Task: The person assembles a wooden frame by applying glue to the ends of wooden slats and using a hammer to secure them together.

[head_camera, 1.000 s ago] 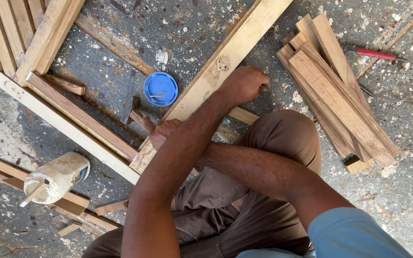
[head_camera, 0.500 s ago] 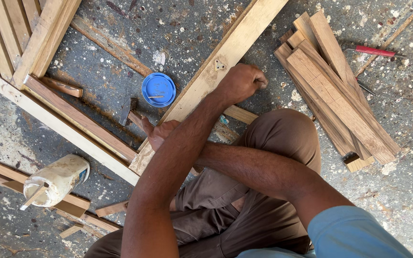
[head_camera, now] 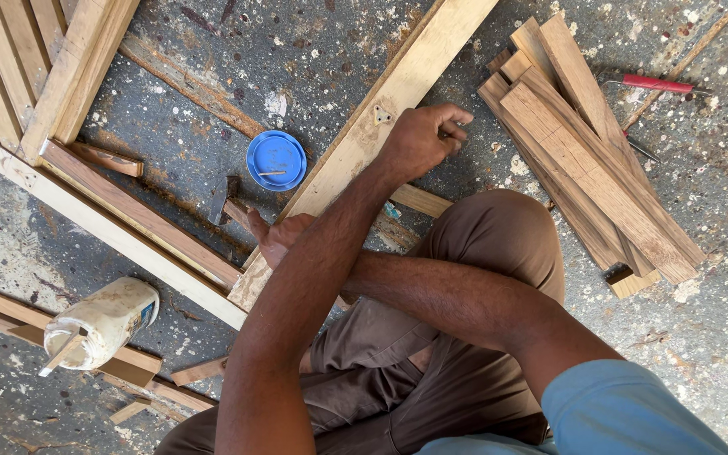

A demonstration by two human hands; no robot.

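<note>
The left hand (head_camera: pixel 421 139) lies curled on the long pale plank (head_camera: pixel 381 135), fingertips pinched at its right edge; what they pinch is too small to tell. At seven o'clock from it, the right hand (head_camera: pixel 278 238) grips a hammer (head_camera: pixel 225 200) handle, with a blue lid (head_camera: pixel 275 160) just above.

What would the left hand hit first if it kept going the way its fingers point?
Probably the stack of wooden slats. The left hand rests on the long plank, fingers aimed right, with only a strip of speckled floor between. Heights are hard to judge.
</note>
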